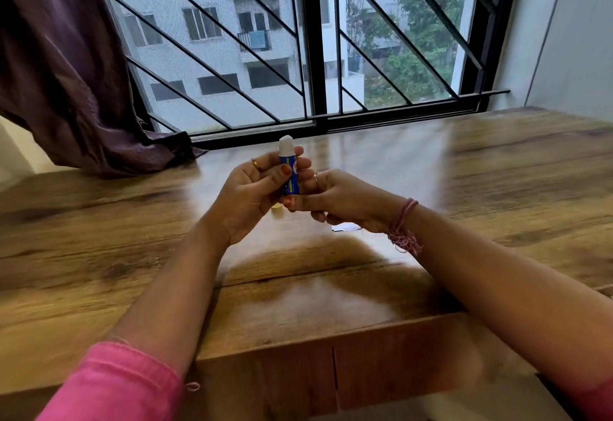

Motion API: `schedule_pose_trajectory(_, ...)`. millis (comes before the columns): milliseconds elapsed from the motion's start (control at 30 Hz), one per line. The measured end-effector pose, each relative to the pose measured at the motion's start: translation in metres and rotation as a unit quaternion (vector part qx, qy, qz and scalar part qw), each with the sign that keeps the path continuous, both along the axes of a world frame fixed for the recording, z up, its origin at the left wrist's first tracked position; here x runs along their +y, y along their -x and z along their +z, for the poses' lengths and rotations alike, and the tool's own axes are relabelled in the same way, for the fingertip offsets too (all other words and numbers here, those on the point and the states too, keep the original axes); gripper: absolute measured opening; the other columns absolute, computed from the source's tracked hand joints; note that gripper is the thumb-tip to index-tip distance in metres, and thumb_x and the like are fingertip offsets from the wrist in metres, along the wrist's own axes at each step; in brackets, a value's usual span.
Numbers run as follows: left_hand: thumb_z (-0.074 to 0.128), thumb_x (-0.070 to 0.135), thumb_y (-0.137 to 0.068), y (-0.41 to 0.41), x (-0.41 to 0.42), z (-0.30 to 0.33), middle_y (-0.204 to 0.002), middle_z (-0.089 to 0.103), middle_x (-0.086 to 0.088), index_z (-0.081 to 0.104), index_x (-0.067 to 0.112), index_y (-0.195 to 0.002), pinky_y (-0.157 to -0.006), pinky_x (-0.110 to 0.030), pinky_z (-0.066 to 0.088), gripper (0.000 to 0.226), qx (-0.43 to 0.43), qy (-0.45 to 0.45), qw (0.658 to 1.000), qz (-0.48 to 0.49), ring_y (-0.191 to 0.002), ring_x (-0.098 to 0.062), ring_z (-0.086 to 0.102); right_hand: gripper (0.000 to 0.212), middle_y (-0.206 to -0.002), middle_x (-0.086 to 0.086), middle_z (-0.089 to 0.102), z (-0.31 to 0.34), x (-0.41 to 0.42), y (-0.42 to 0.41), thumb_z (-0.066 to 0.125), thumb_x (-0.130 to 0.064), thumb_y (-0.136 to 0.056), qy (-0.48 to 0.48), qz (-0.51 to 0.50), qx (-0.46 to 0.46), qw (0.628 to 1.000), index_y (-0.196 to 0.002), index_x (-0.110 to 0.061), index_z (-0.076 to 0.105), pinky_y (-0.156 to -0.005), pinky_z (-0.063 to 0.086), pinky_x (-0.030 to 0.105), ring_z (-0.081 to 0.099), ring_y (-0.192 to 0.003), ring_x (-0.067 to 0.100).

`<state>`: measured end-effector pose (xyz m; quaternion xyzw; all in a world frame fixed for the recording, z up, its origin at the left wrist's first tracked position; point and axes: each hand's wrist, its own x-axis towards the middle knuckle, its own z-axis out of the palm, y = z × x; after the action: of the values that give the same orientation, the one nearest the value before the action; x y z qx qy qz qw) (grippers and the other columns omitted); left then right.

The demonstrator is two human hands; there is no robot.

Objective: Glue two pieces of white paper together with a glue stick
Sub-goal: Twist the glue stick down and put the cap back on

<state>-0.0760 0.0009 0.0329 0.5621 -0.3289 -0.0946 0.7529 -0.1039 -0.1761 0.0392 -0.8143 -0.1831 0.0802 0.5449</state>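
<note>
I hold a blue glue stick (290,173) upright above the wooden table (497,172), its white glue tip exposed at the top. My left hand (252,195) wraps its barrel with thumb and fingers. My right hand (331,198) pinches the bottom end of the stick between thumb and fingers. A yellowish cap (277,207) lies on the table just under my left hand, mostly hidden. A small piece of white paper (346,228) peeks out on the table beneath my right hand; the rest of it is hidden.
A purple curtain (66,72) hangs at the left and drapes onto the table's far left corner. A barred window (311,39) runs along the table's far edge. A grey wall stands at the right.
</note>
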Motion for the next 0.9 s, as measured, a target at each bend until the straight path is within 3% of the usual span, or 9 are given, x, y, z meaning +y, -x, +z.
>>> schedule_pose_trajectory(167,0.067,0.009,-0.077,0.004,-0.002,0.002,-0.104,0.074,-0.007,0.067,0.012,-0.109,-0.080,-0.025,0.055,0.032,-0.026,0.010,0.997,0.074,-0.101,-0.023,0.069,0.022,-0.056,-0.012,0.061,-0.003,0.002,-0.002,0.082,-0.027,-0.070,-0.024,-0.073,-0.081,0.994,-0.087,-0.014,0.076,-0.051,0.042,0.013,0.053,-0.050,-0.002)
schedule_pose_trajectory(233,0.067,0.009,-0.077,0.004,-0.003,0.002,-0.104,0.074,-0.007,0.065,0.010,-0.110,-0.079,-0.026,0.056,0.033,-0.029,0.012,0.996,0.084,-0.102,-0.024,0.069,0.031,-0.070,-0.007,0.069,-0.006,0.003,-0.002,0.085,-0.029,-0.064,-0.034,-0.107,-0.084,0.990,-0.085,-0.009,0.074,-0.072,0.056,0.028,0.065,-0.071,0.005)
schedule_pose_trajectory(300,0.067,0.010,-0.079,0.003,-0.004,0.001,-0.106,0.074,-0.007,0.065,0.010,-0.111,-0.080,-0.027,0.056,0.033,-0.027,0.017,0.997,0.077,-0.104,-0.025,0.068,0.038,-0.077,0.000,0.064,-0.007,0.008,0.000,0.086,-0.033,-0.063,-0.019,-0.126,-0.097,0.987,-0.084,-0.006,0.068,-0.083,0.053,0.039,0.063,-0.078,0.016)
schedule_pose_trajectory(400,0.068,0.013,-0.078,0.004,-0.003,0.001,-0.108,0.073,-0.008,0.068,0.012,-0.110,-0.081,-0.027,0.056,0.031,-0.020,0.025,0.998,0.061,-0.104,-0.025,0.068,0.032,-0.070,-0.007,0.055,-0.002,0.007,0.004,0.079,-0.034,-0.072,0.012,-0.061,-0.079,0.995,-0.089,-0.012,0.064,-0.056,0.045,0.027,0.050,-0.062,0.008)
schedule_pose_trajectory(467,0.067,0.012,-0.080,0.004,-0.002,0.002,-0.108,0.073,-0.008,0.069,0.014,-0.109,-0.081,-0.026,0.055,0.029,-0.023,0.020,0.998,0.058,-0.104,-0.024,0.068,0.028,-0.066,-0.014,0.056,0.005,0.001,0.007,0.071,-0.030,-0.082,0.031,0.011,-0.024,0.999,-0.103,-0.013,0.065,-0.049,0.036,0.018,0.047,-0.057,0.003)
schedule_pose_trajectory(600,0.067,0.014,-0.080,0.006,-0.002,0.002,-0.108,0.073,-0.008,0.070,0.016,-0.107,-0.080,-0.026,0.056,0.028,-0.026,0.006,0.998,0.053,-0.103,-0.022,0.069,0.021,-0.055,-0.020,0.056,0.008,-0.006,0.007,0.066,-0.027,-0.086,0.042,0.022,-0.025,0.999,-0.103,-0.015,0.070,-0.049,0.034,0.015,0.046,-0.056,0.001)
schedule_pose_trajectory(733,0.072,0.018,-0.075,0.007,-0.003,0.002,-0.105,0.074,-0.008,0.072,0.016,-0.104,-0.079,-0.025,0.056,0.029,-0.033,0.000,0.997,0.076,-0.100,-0.024,0.070,0.012,-0.073,-0.005,0.064,0.001,-0.001,0.003,0.081,-0.031,-0.070,0.013,-0.054,-0.085,0.995,-0.079,-0.024,0.075,-0.060,0.044,0.021,0.052,-0.064,0.006)
schedule_pose_trajectory(833,0.070,0.015,-0.077,0.005,-0.003,0.002,-0.105,0.074,-0.008,0.072,0.016,-0.104,-0.078,-0.025,0.056,0.026,-0.026,0.013,0.997,0.077,-0.100,-0.024,0.070,0.019,-0.071,-0.005,0.068,-0.003,0.003,0.001,0.086,-0.036,-0.060,-0.008,-0.101,-0.120,0.988,-0.066,-0.025,0.072,-0.074,0.050,0.027,0.061,-0.073,0.006)
schedule_pose_trajectory(900,0.069,0.014,-0.079,0.005,-0.003,0.002,-0.106,0.074,-0.008,0.072,0.016,-0.104,-0.079,-0.025,0.056,0.026,-0.018,0.021,0.997,0.069,-0.101,-0.024,0.069,0.026,-0.071,-0.004,0.064,-0.004,0.006,0.002,0.085,-0.039,-0.062,0.006,-0.102,-0.121,0.987,-0.065,-0.020,0.067,-0.072,0.051,0.028,0.059,-0.071,0.006)
